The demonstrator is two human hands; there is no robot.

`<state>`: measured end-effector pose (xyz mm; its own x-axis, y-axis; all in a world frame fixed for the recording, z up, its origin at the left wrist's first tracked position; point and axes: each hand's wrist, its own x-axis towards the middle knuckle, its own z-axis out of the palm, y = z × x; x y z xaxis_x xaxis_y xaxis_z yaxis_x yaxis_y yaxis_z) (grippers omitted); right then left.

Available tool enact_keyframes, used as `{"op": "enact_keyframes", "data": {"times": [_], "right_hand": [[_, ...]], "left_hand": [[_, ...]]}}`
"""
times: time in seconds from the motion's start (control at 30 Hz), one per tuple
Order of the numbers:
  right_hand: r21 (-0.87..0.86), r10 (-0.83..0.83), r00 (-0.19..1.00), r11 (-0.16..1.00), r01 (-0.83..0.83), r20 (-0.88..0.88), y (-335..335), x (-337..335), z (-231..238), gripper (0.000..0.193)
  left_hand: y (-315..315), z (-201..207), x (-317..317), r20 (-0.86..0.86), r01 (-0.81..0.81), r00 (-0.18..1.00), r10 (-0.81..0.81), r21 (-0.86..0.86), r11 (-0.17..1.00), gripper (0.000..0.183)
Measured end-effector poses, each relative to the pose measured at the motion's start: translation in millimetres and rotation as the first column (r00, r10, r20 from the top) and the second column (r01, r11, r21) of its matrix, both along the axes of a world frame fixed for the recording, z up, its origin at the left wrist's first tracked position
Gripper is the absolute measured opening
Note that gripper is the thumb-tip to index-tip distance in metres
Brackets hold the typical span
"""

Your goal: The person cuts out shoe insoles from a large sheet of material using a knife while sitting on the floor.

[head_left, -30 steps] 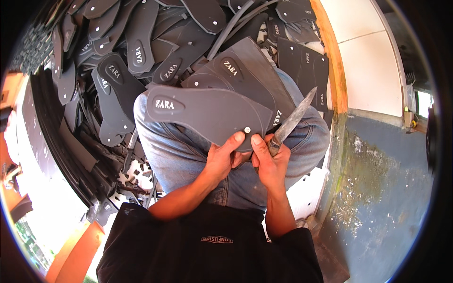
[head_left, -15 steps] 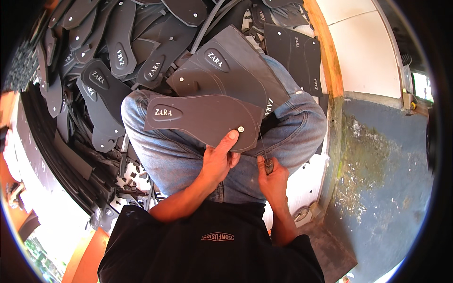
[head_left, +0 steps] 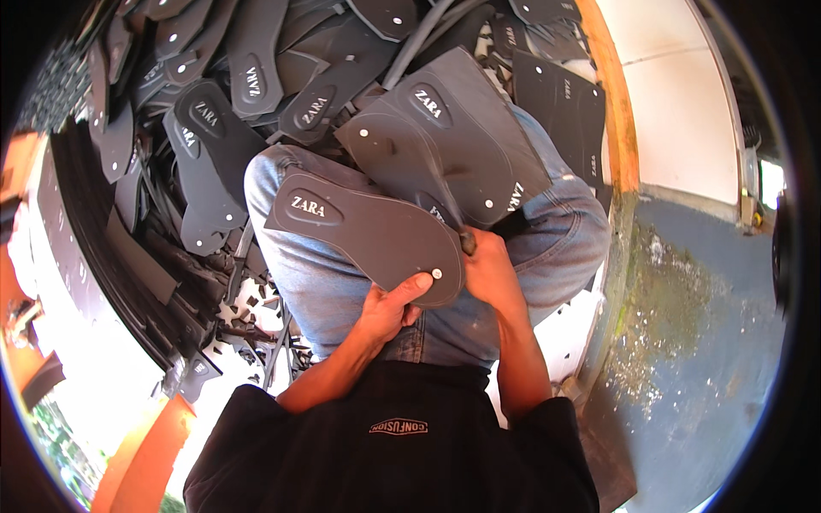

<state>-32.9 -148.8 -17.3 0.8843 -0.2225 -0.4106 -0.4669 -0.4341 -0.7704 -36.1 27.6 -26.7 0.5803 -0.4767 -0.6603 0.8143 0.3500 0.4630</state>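
Note:
My left hand (head_left: 391, 309) grips the near end of a dark grey foam sandal sole (head_left: 368, 224), thumb on top beside a small white dot. The sole lies tilted over my lap, its near right end rounded. In my right hand (head_left: 493, 267), closed, is the dark handle of a knife (head_left: 468, 243) right beside the sole's edge. Its thin blade, blurred, points up and away over a larger foam sheet (head_left: 479, 154). That sheet, marked with sole outlines, rests across my legs beyond the sole.
Cut soles (head_left: 214, 120) and black offcuts pile up ahead and to the left. Another marked foam sheet (head_left: 556, 111) lies at far right beside a wooden beam (head_left: 617, 111). Long dark strips (head_left: 103, 256) are stacked at left; small scraps (head_left: 248, 312) litter the floor near my left knee.
My right hand has moved up and away with the knife along the sole's right end. The sole has turned clockwise; its squarish corner there now appears rounded. The whole view has shifted slightly.

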Motion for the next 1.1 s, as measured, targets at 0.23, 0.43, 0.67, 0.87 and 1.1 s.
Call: {"op": "enact_keyframes", "data": {"times": [0.23,0.43,0.67,0.87,1.1], "right_hand": [[0.508,-0.26,0.942,0.794,0.333,-0.211,12,-12,24,0.022],[0.525,-0.095,0.963,0.822,0.22,-0.254,21,-53,31,0.025],[0.002,-0.04,0.999,0.999,0.04,0.028,29,-61,20,0.039],[-0.1,-0.028,0.999,0.995,0.03,0.028,33,-57,16,0.039],[-0.139,0.059,0.998,0.988,-0.061,-0.015,32,-43,17,0.028]], "left_hand": [[12,2,6,-0.025,0.186,0.982,-0.186,0.034,0.982,0.028],[49,5,86,0.158,-0.307,0.948,0.277,0.222,0.925,0.03],[50,23,99,0.149,-0.012,0.989,-0.003,0.099,0.995,0.023],[38,29,87,0.137,0.105,0.984,-0.11,0.046,0.993,0.019],[41,33,87,0.203,0.254,0.941,-0.271,0.105,0.962,0.026]]}}
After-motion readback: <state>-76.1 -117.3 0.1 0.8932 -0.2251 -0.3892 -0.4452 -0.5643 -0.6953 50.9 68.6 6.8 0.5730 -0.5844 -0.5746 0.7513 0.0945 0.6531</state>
